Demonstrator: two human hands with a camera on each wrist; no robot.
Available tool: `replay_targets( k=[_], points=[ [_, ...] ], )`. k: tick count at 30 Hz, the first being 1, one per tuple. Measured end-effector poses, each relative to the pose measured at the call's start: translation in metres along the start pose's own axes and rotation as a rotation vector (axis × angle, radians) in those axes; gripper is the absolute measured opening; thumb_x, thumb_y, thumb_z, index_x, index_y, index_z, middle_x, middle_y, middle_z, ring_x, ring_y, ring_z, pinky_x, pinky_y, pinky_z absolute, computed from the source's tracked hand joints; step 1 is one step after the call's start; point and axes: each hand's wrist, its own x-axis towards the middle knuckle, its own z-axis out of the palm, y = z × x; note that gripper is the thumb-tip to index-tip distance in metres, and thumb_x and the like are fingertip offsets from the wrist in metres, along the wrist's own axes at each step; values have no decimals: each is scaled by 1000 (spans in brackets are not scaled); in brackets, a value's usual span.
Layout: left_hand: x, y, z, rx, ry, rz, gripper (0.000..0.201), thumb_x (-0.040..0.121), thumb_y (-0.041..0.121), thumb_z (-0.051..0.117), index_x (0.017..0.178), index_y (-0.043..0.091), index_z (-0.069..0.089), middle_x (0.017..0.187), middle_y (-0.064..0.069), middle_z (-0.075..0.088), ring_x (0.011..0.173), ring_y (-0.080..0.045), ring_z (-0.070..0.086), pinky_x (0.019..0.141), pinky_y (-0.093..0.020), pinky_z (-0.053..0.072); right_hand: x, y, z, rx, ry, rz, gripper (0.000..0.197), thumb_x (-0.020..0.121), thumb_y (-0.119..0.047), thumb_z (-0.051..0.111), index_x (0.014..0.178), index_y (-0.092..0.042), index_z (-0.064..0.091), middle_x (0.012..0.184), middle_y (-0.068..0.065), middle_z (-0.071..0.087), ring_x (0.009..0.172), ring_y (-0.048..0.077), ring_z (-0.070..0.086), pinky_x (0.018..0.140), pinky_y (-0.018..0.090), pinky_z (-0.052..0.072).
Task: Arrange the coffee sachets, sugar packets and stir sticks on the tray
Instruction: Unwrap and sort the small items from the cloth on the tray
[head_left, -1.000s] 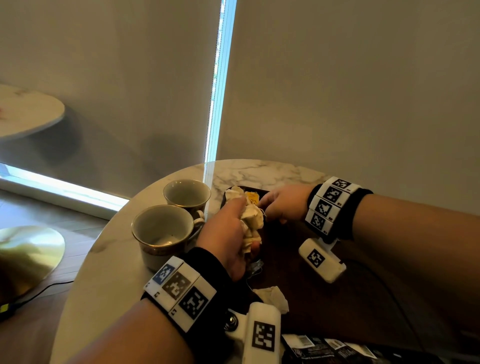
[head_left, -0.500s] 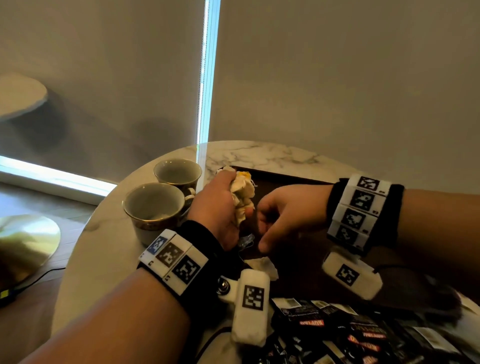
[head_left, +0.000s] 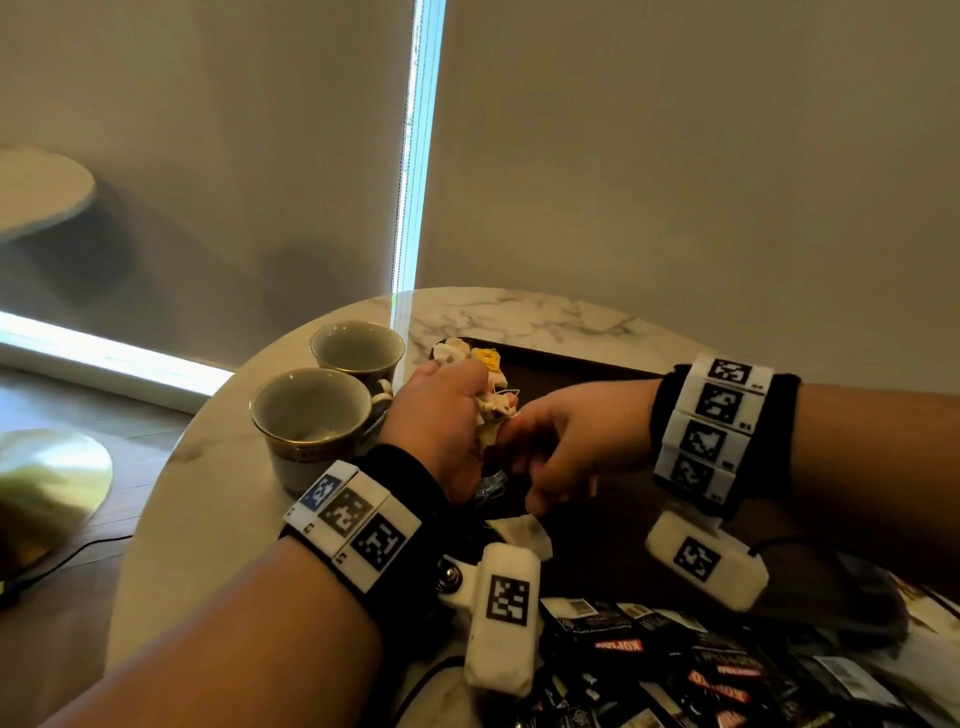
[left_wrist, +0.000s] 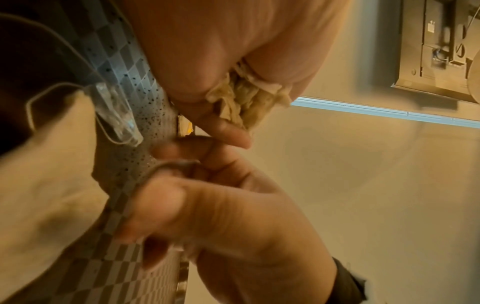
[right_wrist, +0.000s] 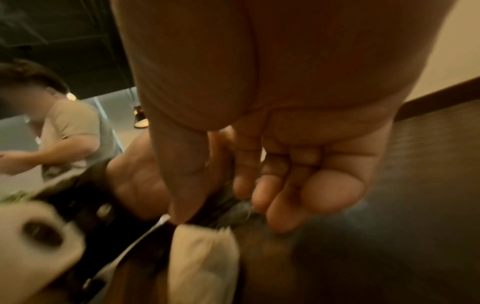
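Note:
My left hand (head_left: 480, 410) grips a crumpled bundle of cream packets (head_left: 491, 402) over the far left corner of the dark tray (head_left: 566, 364); the left wrist view shows the bundle (left_wrist: 246, 102) squeezed between its fingers. My right hand (head_left: 524, 465) sits right against that bundle, fingers curled, and I see nothing held in them. A clear crinkled wrapper (head_left: 491, 486) lies just under both hands. A single cream packet (head_left: 524, 532) rests on the tray nearer me. Black coffee sachets (head_left: 649, 649) are heaped at the near edge.
Two gold-rimmed cups (head_left: 311, 410) (head_left: 358, 348) stand on the marble table (head_left: 519, 317) left of the tray, close to my left hand. The wall and blinds rise just behind the table. Another person (right_wrist: 64, 133) shows in the right wrist view.
My right hand has drawn back from the tray's far end and closed in on the bundle. My left hand has kept its grip and lifted the bundle slightly.

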Motion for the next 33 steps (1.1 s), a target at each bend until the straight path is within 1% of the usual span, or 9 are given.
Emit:
replay_targets(
  k=[2,5,10,13,17,23,26,29,33],
  points=[
    [1,0,1,17,5,8,40,92,6,50,130,17,53,110,-16,64,82,-26,68,60,-34,57,4,-2,13,-108,-37,13,29,81,-22,81,103,-33,66,86,-13,68,84,10,65,84,35,57],
    [2,0,3,3,13,42,36,96,7,50,130,17,52,110,-15,60,81,-23,64,52,-29,53,11,-3,24,-296,8,29,23,82,-34,80,102,-27,71,95,-10,69,89,8,63,85,30,55],
    [3,2,2,-25,32,47,11,94,14,56,105,12,57,76,-9,59,61,-18,58,48,-25,46,3,9,-5,-144,84,96,13,89,-13,71,101,-18,66,106,6,73,89,16,71,79,32,59],
    [4,3,1,-16,36,16,23,93,33,69,104,14,62,60,-1,61,55,-14,59,48,-25,45,-5,22,-25,-16,228,74,18,92,-6,66,107,-16,66,104,8,74,85,18,72,74,31,59],
    [4,3,0,17,44,-22,27,93,30,70,115,14,62,80,-7,65,58,-15,60,46,-24,47,-7,37,-38,273,334,-21,23,90,1,65,105,-15,69,97,9,75,81,22,70,69,34,56],
    [2,0,2,105,-1,-53,21,95,27,68,110,13,61,84,-10,60,59,-16,54,43,-22,43,-11,37,-44,676,393,-158,17,83,6,59,96,-3,60,86,20,63,65,28,58,47,27,50],
    [2,-2,1,163,-68,-70,23,95,26,68,116,17,65,97,-11,61,66,-18,55,45,-24,44,-15,34,-45,756,382,-209,26,66,-3,58,92,-2,60,80,20,63,62,29,57,46,28,51],
    [2,-4,1,223,-124,-74,22,94,26,68,115,24,69,110,-11,64,77,-21,57,46,-26,45,-14,32,-46,831,360,-259,27,66,-3,55,92,-2,61,76,18,63,60,26,60,48,29,54],
    [1,-6,0,270,-175,-57,23,93,29,71,113,18,69,112,-13,66,79,-22,58,47,-26,45,-11,28,-43,912,342,-303,26,70,-2,55,96,0,58,80,20,62,60,26,61,51,30,56]
  ],
)
